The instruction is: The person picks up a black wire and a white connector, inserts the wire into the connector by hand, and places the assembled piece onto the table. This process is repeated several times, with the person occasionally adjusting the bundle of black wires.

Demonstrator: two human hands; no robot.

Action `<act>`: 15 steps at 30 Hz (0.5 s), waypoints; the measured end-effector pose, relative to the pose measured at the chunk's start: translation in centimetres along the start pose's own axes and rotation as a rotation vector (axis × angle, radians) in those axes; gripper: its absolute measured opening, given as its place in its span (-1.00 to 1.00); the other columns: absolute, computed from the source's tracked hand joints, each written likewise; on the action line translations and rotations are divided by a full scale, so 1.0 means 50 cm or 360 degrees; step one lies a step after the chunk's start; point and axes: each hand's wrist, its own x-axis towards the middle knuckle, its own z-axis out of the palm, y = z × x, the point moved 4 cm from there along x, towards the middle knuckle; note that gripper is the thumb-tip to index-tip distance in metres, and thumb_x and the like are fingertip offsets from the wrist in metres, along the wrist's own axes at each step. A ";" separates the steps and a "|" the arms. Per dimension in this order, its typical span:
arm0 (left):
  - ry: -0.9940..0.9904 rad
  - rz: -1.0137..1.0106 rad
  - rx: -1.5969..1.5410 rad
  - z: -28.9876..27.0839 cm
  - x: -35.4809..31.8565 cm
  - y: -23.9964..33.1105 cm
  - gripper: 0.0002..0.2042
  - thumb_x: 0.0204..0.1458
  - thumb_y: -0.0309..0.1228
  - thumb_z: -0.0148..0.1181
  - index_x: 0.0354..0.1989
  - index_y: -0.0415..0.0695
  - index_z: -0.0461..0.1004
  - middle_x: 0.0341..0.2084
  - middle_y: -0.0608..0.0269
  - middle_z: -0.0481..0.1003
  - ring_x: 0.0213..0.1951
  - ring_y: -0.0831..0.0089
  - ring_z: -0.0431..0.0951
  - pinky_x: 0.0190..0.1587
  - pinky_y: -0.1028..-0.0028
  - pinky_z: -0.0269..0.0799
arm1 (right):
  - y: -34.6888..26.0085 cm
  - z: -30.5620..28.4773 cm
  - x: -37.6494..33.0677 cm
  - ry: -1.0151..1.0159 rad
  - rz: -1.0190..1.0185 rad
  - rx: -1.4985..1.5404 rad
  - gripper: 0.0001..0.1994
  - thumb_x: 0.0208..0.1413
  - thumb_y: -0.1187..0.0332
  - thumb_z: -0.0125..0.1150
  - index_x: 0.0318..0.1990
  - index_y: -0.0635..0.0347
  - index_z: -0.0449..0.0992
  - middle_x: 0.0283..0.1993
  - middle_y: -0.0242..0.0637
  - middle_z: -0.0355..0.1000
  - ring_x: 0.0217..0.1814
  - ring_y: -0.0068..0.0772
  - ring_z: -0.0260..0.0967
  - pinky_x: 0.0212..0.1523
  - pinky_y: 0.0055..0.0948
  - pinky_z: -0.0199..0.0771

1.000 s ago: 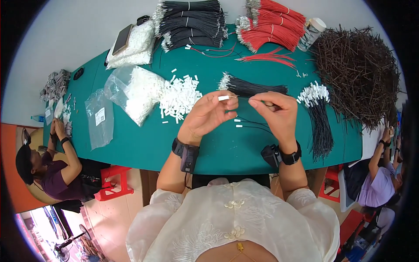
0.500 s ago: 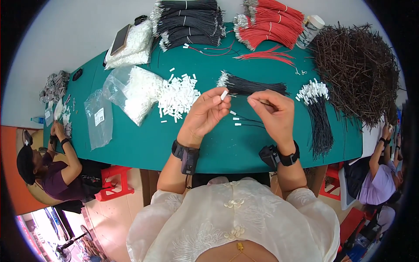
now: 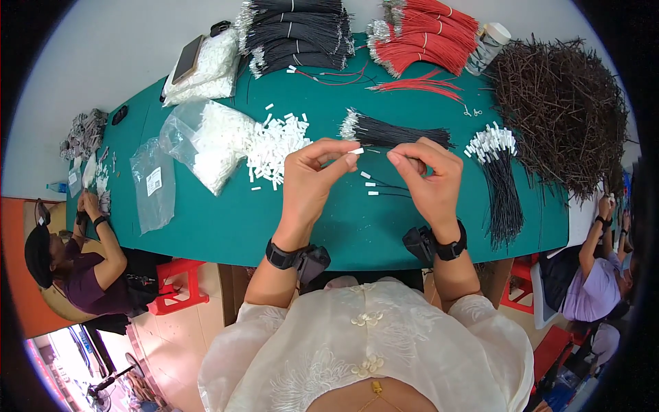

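Observation:
Between thumb and forefinger, my left hand (image 3: 307, 178) pinches a small white connector housing (image 3: 356, 151). My right hand (image 3: 436, 175) is closed in a pinch just to the right, with a thin wire end (image 3: 373, 151) pointing out toward the housing. A small gap separates the two; most of the wire is hidden by the fingers. Below and between the hands lie several black wires with white housings (image 3: 373, 193) on their ends. A bundle of black wires (image 3: 405, 132) with bare metal terminals rests just beyond my fingertips.
Loose white housings (image 3: 278, 145) spill from a clear bag (image 3: 223, 147) on the green table (image 3: 226, 237). Black wire bundles (image 3: 295, 34) and red wire bundles (image 3: 425, 38) stand at the back. At right are finished-looking black wires (image 3: 502, 192) and a dark brown heap (image 3: 559, 110). Co-workers sit at both sides.
My left hand has turned, so the housing now lies nearly level and faces the right hand. The right hand has barely moved; a wire end now shows at its fingertips.

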 end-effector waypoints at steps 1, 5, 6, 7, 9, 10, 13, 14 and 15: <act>0.0008 0.0036 0.0034 0.000 -0.001 0.003 -0.82 0.04 -0.67 0.30 -0.17 -0.28 0.64 -0.26 0.18 0.61 -0.23 0.55 0.59 -0.19 0.58 0.54 | -0.001 0.001 0.000 -0.0008 0.0013 0.0005 -0.92 -0.01 0.58 0.41 -0.34 0.34 0.64 -0.55 -0.46 0.35 -0.55 -0.71 0.10 -0.54 -0.62 0.02; 0.0000 0.0097 0.0039 -0.004 -0.002 0.000 -0.81 0.03 -0.69 0.30 -0.16 -0.29 0.63 -0.25 0.21 0.61 -0.22 0.55 0.59 -0.19 0.58 0.54 | -0.004 0.001 0.001 -0.0050 0.0060 0.0017 -0.92 -0.01 0.57 0.41 -0.35 0.35 0.62 -0.55 -0.45 0.35 -0.55 -0.70 0.12 -0.53 -0.62 0.05; 0.0001 0.0096 0.0038 -0.004 -0.003 -0.002 -0.81 0.03 -0.69 0.30 -0.16 -0.29 0.63 -0.25 0.21 0.61 -0.22 0.55 0.59 -0.19 0.58 0.54 | -0.004 0.002 0.002 -0.0076 0.0083 0.0018 -0.92 -0.01 0.56 0.41 -0.35 0.35 0.62 -0.55 -0.44 0.36 -0.55 -0.70 0.12 -0.52 -0.62 0.06; -0.0003 0.0105 0.0045 -0.005 -0.002 -0.002 -0.81 0.03 -0.69 0.30 -0.16 -0.28 0.64 -0.25 0.21 0.61 -0.22 0.55 0.59 -0.19 0.58 0.54 | -0.003 0.003 0.002 -0.0100 0.0106 0.0017 -0.92 -0.01 0.56 0.41 -0.36 0.35 0.62 -0.54 -0.44 0.37 -0.55 -0.70 0.13 -0.52 -0.62 0.07; -0.0010 0.0123 0.0059 -0.005 -0.001 -0.004 -0.81 0.03 -0.69 0.30 -0.17 -0.27 0.64 -0.24 0.21 0.61 -0.22 0.56 0.59 -0.20 0.58 0.54 | 0.000 0.005 0.001 -0.0111 0.0118 0.0026 -0.92 0.00 0.56 0.41 -0.36 0.35 0.62 -0.54 -0.43 0.37 -0.54 -0.70 0.13 -0.52 -0.62 0.07; -0.0012 0.0125 0.0061 -0.004 -0.002 -0.003 -0.81 0.03 -0.69 0.30 -0.17 -0.27 0.64 -0.24 0.21 0.61 -0.22 0.56 0.59 -0.20 0.58 0.54 | 0.002 0.006 0.000 -0.0121 0.0124 0.0040 -0.92 0.00 0.55 0.41 -0.36 0.35 0.62 -0.54 -0.43 0.38 -0.54 -0.70 0.13 -0.52 -0.62 0.08; -0.0002 0.0139 0.0184 0.000 -0.004 0.003 -0.82 0.03 -0.69 0.30 -0.19 -0.26 0.65 -0.25 0.22 0.61 -0.23 0.57 0.59 -0.22 0.61 0.53 | 0.005 0.010 -0.001 -0.0133 0.0123 0.0055 -0.92 0.00 0.55 0.41 -0.36 0.35 0.62 -0.54 -0.42 0.38 -0.55 -0.70 0.14 -0.53 -0.61 0.08; -0.0003 0.0139 0.0184 0.000 -0.004 0.004 -0.82 0.03 -0.69 0.30 -0.19 -0.26 0.65 -0.25 0.22 0.61 -0.23 0.57 0.59 -0.22 0.61 0.53 | 0.006 0.012 -0.001 -0.0137 0.0117 0.0056 -0.92 0.00 0.55 0.41 -0.36 0.35 0.62 -0.54 -0.42 0.38 -0.55 -0.70 0.14 -0.53 -0.61 0.07; 0.0001 0.0151 0.0209 0.000 -0.005 0.005 -0.82 0.03 -0.69 0.31 -0.19 -0.25 0.66 -0.26 0.23 0.61 -0.24 0.58 0.59 -0.23 0.62 0.53 | 0.006 0.014 0.000 -0.0141 0.0111 0.0056 -0.92 0.00 0.55 0.41 -0.36 0.35 0.62 -0.54 -0.42 0.39 -0.55 -0.71 0.14 -0.54 -0.61 0.07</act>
